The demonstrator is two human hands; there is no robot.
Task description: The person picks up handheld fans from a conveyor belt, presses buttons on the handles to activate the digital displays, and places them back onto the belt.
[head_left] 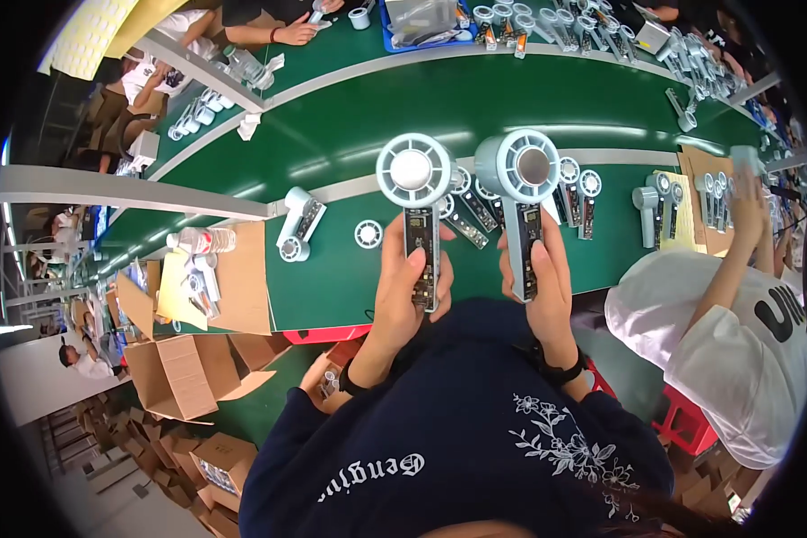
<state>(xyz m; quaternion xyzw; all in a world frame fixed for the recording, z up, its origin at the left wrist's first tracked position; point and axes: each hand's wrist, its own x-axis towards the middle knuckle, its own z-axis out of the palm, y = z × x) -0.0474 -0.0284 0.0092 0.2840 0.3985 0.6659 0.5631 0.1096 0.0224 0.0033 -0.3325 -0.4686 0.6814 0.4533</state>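
Note:
Two pale blue-grey handheld fans stand upright side by side over the green table, their handles uncovered so that dark circuit boards show. My left hand [402,289] is closed round the handle of the left fan [413,172], thumb on its board. The right fan [520,170] is gripped by my right hand [551,285] in the same way. A bright silver disc fills the middle of the left fan's round grille; the right one's disc is darker. Behind and between them lie several more fans [464,220] with bare boards, partly hidden.
On the green table [332,278] lie another fan [299,224], a round grille [368,234] and several fans [588,204] to the right. A cardboard box [184,372] stands at lower left. A co-worker in a white shirt [735,332] works at right; metal rails [125,190] cross the left.

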